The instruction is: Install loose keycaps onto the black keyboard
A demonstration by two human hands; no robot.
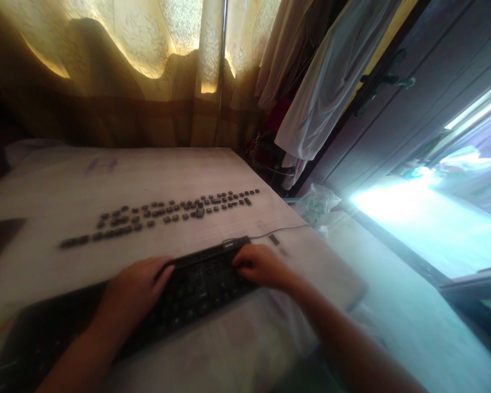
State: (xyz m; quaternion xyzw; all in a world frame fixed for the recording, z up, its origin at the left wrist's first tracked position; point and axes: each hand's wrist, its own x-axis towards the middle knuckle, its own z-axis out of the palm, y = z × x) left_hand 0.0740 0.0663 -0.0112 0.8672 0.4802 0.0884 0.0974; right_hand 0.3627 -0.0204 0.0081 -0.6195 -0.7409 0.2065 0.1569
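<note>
A black keyboard [184, 295] lies slantwise across the white tabletop, with bare patches where keycaps are off. My left hand [137, 286] lies over its middle, thumb on top and fingers wrapped toward the far edge. At the right end, my right hand [262, 265] is closed, its fingertips curled down at the keys. Whatever those fingertips may hold is hidden. Beyond the keyboard, many loose black keycaps [172, 210] lie in rough rows on the table.
A thin cable [284, 230] runs from the keyboard's back over the right table edge. A small dark piece [274, 239] lies near it. The white table [180, 169] ends before a yellow curtain [147, 103]. A plastic bag [317, 204] and door [393, 109] are to the right.
</note>
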